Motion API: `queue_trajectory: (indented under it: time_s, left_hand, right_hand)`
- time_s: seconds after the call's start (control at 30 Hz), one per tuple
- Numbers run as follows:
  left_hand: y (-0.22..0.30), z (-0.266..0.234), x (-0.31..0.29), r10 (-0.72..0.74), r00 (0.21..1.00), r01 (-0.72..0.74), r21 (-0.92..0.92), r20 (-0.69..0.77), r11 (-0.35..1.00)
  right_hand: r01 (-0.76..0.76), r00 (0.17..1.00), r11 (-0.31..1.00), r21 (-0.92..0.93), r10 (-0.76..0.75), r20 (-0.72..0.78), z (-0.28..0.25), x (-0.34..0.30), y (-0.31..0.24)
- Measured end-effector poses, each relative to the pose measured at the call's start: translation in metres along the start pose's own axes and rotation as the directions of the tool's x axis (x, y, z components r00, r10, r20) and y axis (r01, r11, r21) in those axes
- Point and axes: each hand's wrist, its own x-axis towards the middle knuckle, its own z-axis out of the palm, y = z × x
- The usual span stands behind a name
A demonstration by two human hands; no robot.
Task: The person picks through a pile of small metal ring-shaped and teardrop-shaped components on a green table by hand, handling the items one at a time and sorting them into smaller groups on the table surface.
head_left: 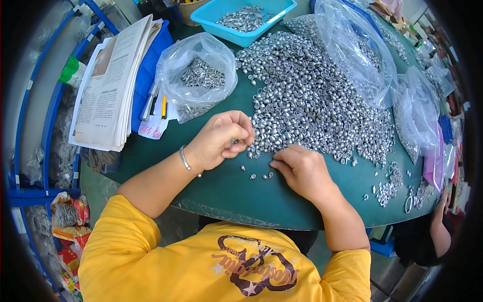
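Your left hand (220, 139) is curled in on itself at the left edge of the heap, its fingers closed around what looks like a small metal piece (234, 142), only partly visible. Your right hand (303, 170) has thumb and forefinger drawn nearly together at the heap's near edge; you cannot tell from here whether anything is pinched between them. The heap (322, 105) of silvery, cup-shaped bits lies just beyond both hands, spreading away from you and to the right, so your right hand sits along its front while your left is beside its corner. Its bits are rounded and lie every which way, with no shared long axis. A few loose bits (265, 176) rest on the green table (216, 189) between your wrists, nearer your right fingertips. Beyond your left hand stands an open clear bag (168, 75) holding small ring-like metal parts (202, 74). Farther off, a turquoise basket (219, 31) carries more metal parts (246, 19). A large clear sack (352, 55) drapes over the heap's far right side, and another plastic bag (420, 110) is right of it, with metal parts showing low inside.
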Motion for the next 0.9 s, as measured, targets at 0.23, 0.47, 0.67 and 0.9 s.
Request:
queue_trajectory:
  time_s: [0.23, 0.47, 0.67, 0.9]
  left_hand:
    - [-0.019, 0.000, -0.003, 0.366, 0.864, -0.356, 0.933, 0.347, -0.046]
    - [-0.020, 0.004, -0.003, 0.285, 0.946, -0.269, 0.862, 0.154, 0.429]
    - [-0.012, -0.002, 0.000, 0.185, 0.982, -0.174, 0.631, 0.049, 0.756]
    - [-0.034, 0.007, 0.000, 0.443, 0.824, -0.332, 0.935, 0.352, -0.124]
  right_hand:
    - [0.022, 1.000, 0.993, -0.112, -0.021, 0.004, -0.004, 0.000, 0.003]
    - [0.047, 0.997, 0.989, -0.139, -0.039, 0.066, -0.011, -0.001, -0.001]
    - [-0.033, 0.999, 0.999, 0.022, 0.033, 0.002, -0.012, 0.001, 0.009]
    - [-0.011, 0.990, 0.997, -0.081, 0.023, 0.141, -0.014, -0.002, 0.001]
